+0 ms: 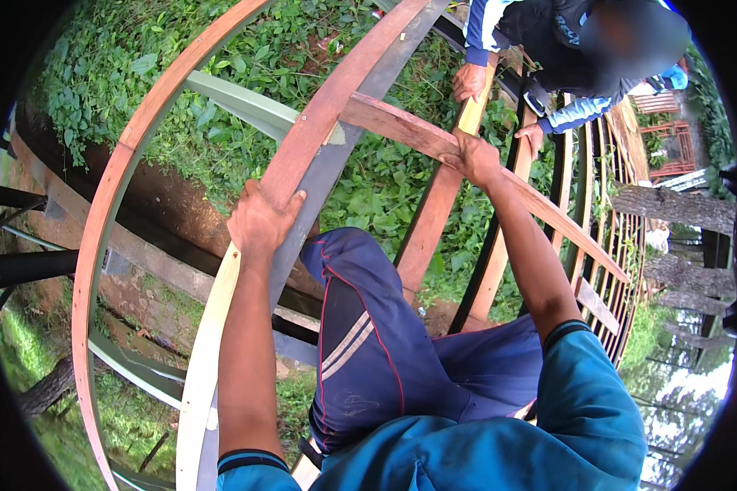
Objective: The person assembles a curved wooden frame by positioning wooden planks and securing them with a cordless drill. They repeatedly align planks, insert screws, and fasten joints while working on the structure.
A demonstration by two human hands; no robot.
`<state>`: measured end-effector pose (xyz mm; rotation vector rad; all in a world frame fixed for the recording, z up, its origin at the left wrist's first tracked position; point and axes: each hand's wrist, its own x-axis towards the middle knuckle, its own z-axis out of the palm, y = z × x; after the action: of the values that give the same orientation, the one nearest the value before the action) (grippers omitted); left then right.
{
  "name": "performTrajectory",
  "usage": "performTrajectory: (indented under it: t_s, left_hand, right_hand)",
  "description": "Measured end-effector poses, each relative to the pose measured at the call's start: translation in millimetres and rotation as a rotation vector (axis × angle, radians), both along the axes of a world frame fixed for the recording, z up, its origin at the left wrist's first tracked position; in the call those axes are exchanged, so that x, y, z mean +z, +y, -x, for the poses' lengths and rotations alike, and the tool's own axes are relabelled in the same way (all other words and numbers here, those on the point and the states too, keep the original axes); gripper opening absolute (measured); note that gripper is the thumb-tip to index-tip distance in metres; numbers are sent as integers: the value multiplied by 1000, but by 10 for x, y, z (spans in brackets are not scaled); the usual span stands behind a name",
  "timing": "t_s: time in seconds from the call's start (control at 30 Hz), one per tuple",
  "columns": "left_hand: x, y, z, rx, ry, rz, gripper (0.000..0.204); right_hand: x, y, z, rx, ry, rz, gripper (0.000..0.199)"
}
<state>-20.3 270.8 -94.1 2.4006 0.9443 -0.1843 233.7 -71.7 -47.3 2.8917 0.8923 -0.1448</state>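
My left hand point(262, 222) is closed around a long reddish-brown wooden plank point(318, 127), which runs from the top of the view down toward the lower left. Below that hand the wood looks pale yellow. Directly beside the plank lies a dark grey metal beam point(327, 168). With its fingers wrapped around it, my right hand point(477, 159) grips a reddish wooden crosspiece point(397, 124). One end of this crosspiece meets the plank; the other slants to the lower right under my forearm. Another beam point(434, 214) passes below my right hand.
A person point(540, 41) at the upper right rests a hand point(469, 82) on a joist and the other point(531, 139) beside a dark beam. At left, a curved wooden strip point(127, 147) joins a green bar point(241, 105). Leafy plants point(368, 192) show through the gaps between beams.
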Motion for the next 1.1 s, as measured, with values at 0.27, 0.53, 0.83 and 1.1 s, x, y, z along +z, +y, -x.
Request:
performTrajectory:
  t_s: [0.27, 0.53, 0.83, 1.1]
  left_hand:
    - [55, -398, -623, -40, -166, -353, 106]
    - [-283, -483, -1169, 8, -163, -402, 86]
    - [-290, -528, -1205, -17, -92, -432, 93]
    - [-551, -164, -415, -103, -562, -526, 103]
  right_hand:
    - [83, 58, 32, -18, 27, -59, 48]
    - [112, 77, 50, -21, 47, -108, 44]
    - [36, 7, 7, -11, 7, -79, 55]
    - [210, -575, 594, -118, -153, -424, 73]
